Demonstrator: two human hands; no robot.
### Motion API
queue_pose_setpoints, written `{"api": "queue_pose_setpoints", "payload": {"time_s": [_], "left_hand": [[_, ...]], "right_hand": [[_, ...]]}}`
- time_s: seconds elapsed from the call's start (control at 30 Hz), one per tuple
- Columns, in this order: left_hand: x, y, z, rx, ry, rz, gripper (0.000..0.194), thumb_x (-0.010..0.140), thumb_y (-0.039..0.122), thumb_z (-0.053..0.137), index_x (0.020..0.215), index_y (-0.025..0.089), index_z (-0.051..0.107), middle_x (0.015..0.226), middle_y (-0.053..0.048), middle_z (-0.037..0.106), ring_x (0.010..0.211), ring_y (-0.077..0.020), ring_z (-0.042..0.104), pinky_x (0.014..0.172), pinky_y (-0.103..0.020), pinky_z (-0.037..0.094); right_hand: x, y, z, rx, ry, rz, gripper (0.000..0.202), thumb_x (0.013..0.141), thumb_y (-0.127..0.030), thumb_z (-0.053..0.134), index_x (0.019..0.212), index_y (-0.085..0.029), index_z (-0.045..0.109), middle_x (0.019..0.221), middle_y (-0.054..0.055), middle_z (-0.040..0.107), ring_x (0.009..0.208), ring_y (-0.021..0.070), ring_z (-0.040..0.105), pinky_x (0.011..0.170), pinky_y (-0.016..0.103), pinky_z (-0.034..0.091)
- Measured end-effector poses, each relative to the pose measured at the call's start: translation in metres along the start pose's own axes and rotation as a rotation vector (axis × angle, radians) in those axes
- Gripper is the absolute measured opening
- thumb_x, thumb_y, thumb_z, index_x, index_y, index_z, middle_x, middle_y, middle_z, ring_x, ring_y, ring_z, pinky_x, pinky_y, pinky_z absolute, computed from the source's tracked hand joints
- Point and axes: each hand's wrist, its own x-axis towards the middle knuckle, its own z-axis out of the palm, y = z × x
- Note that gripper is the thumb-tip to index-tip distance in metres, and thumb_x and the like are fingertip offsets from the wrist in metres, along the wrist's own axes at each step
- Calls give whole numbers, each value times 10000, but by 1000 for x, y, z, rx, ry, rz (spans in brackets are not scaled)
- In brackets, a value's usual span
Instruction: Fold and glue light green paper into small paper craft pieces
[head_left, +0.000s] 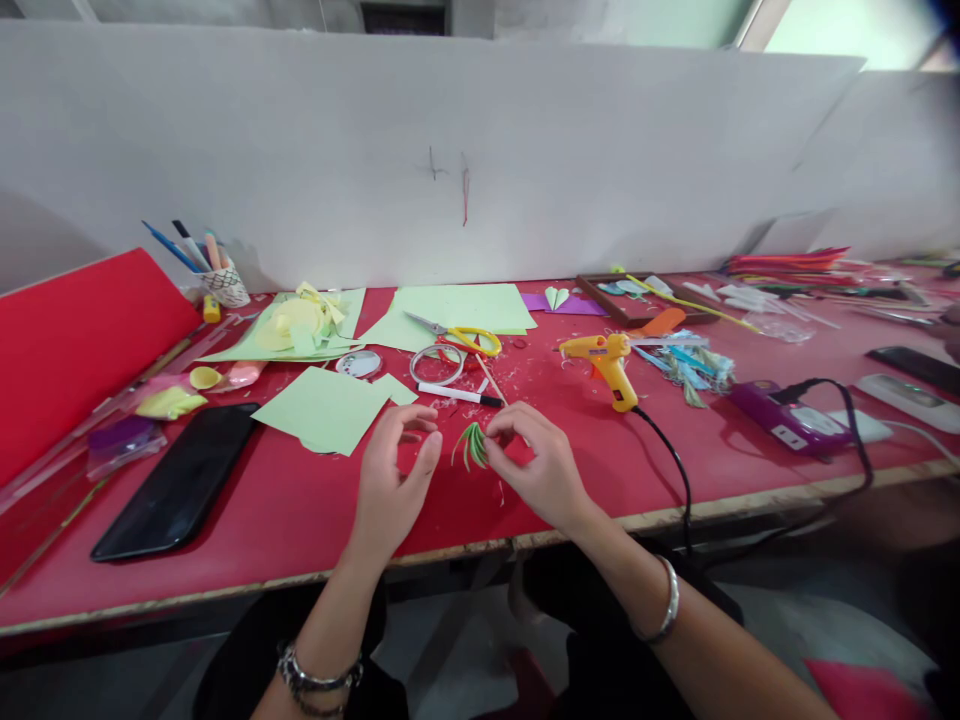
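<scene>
Right forearm (720,645), with silver bangle (673,598); left forearm (330,625), with metal bracelets (322,684). Right hand (536,460), one: thumb and fingertips pinched together on tuft of curled green strips (472,446). Left hand (397,455), one: fingers curled, thumb parted from them, holding nothing visible. Tuft: between the two hands, near the front edge of red desk (300,535); whether it touches the surface, cannot be told. Beyond the hands: black-capped marker (454,394); yellow-handled scissors (441,328). Left of these: pale green sheet (326,408), flat; black phone (180,485). To the right: yellow glue gun (621,385), on its side, black cable attached; purple power box (787,420), plug inserted
</scene>
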Motion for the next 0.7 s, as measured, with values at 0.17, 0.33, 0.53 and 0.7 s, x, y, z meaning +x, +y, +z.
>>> {"api": "queue_pose_setpoints", "payload": {"time_s": [0.17, 0.33, 0.53, 0.7], "left_hand": [[-2, 1, 2, 69, -118, 49, 301, 786, 283, 525, 1069, 195, 469, 1035, -67, 531, 930, -173, 530, 798, -302, 432], [-3, -1, 7, 13, -259, -64, 427, 788, 311, 527, 1184, 210, 407, 1106, -75, 550, 1029, -193, 515, 871, -330, 412], [-2, 3, 1, -7, -277, -88, 280, 799, 301, 506, 1062, 207, 517, 970, -50, 616, 879, -172, 577, 776, -278, 451], [-1, 2, -3, -4, -315, -97, 237, 819, 294, 477, 1031, 207, 540, 879, -30, 639, 774, -151, 601, 707, -250, 461]], "right_hand": [[-2, -1, 1, -16, 45, 5, 61, 753, -144, 517, 711, -185, 533, 673, -3, 533, 606, 107, 498, 590, 225, 423], [-2, -4, 2, 11, -16, 30, 48, 742, -153, 530, 717, -193, 541, 658, -6, 554, 562, 101, 494, 532, 217, 416], [-1, -5, 0, 24, -16, 36, 53, 747, -165, 513, 710, -198, 530, 650, -7, 544, 550, 100, 485, 529, 225, 418], [0, -3, -2, 25, -11, 37, 54, 743, -154, 515, 707, -194, 521, 638, -10, 527, 557, 99, 485, 530, 223, 412]]}}
